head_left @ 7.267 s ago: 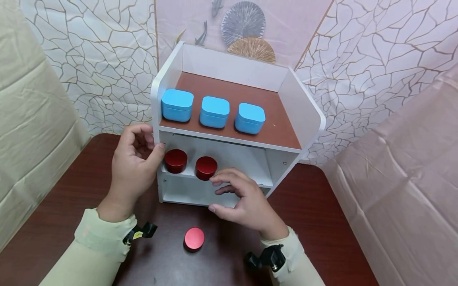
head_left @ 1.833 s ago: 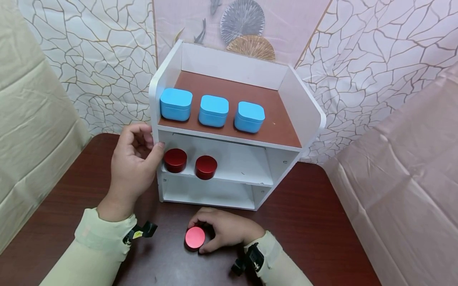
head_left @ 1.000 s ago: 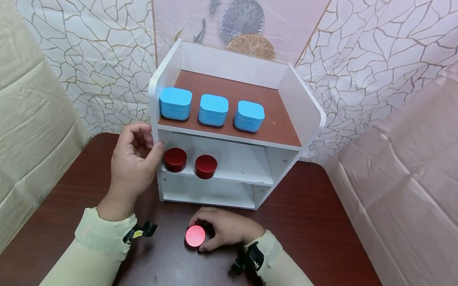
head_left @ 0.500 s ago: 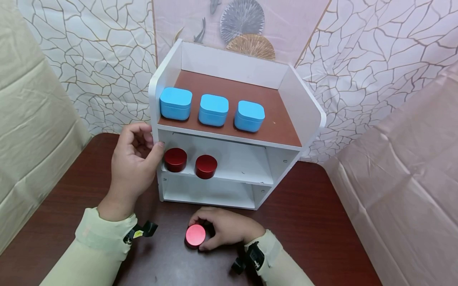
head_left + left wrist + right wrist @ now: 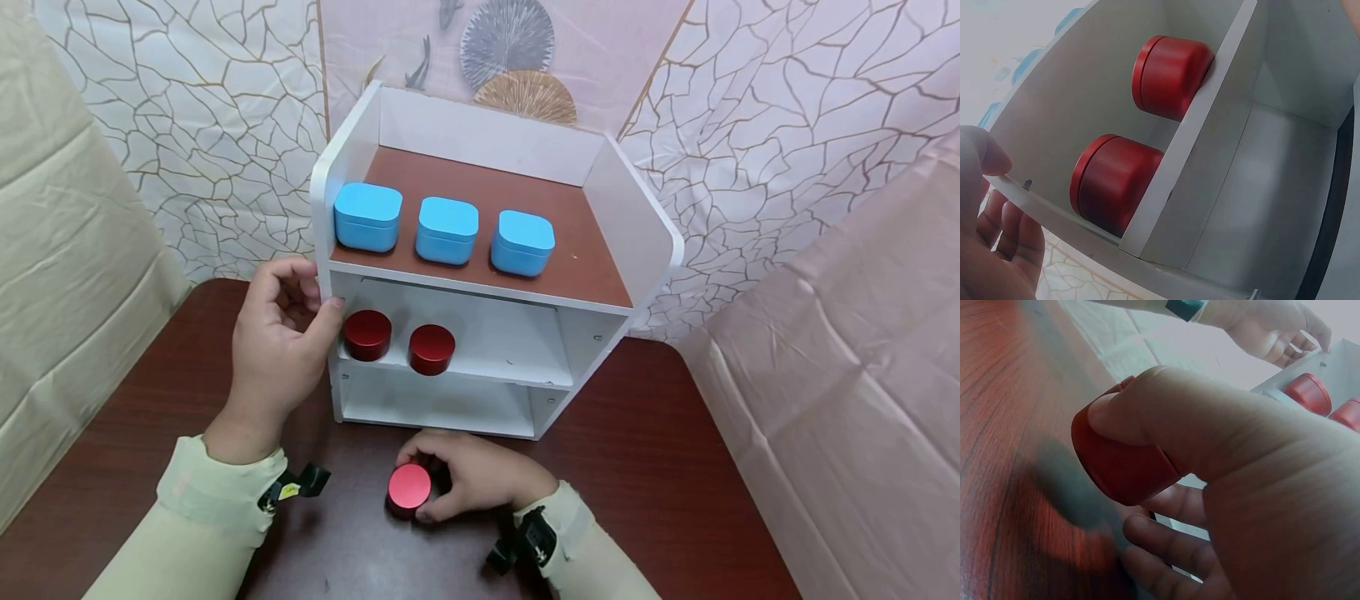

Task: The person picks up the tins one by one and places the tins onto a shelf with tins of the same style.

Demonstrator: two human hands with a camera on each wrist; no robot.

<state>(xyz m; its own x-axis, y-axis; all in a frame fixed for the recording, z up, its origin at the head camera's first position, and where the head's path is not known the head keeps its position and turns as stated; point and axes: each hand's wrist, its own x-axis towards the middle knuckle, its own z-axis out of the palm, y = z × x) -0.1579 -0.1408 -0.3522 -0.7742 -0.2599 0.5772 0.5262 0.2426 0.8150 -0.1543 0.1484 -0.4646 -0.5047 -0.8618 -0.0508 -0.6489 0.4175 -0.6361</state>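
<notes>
My right hand [image 5: 483, 475] pinches a round red lidded tin [image 5: 409, 490] between thumb and fingers, in front of the shelf. In the right wrist view the tin [image 5: 1125, 456] stands slightly off the table, its dark shadow beneath. My left hand [image 5: 279, 350] grips the left side panel of a small white shelf unit [image 5: 450, 287], thumb at the front edge. On the middle shelf are two more red tins, a left one [image 5: 367, 336] close to that thumb and a right one [image 5: 432, 350]. The left wrist view shows both tins [image 5: 1116, 184] upright at the shelf's front edge.
Three blue rounded-square boxes, the left [image 5: 368, 217], middle [image 5: 447, 231] and right [image 5: 522, 242], line the front of the brown top board [image 5: 480, 179]. Below the tins is a lower compartment [image 5: 442, 408]. The unit stands on a dark red-brown table [image 5: 622, 450], with patterned cloth behind.
My right hand has come from beside the middle shelf down to the tin on the table and gripped it. The tin has just risen slightly. My left hand has kept its place.
</notes>
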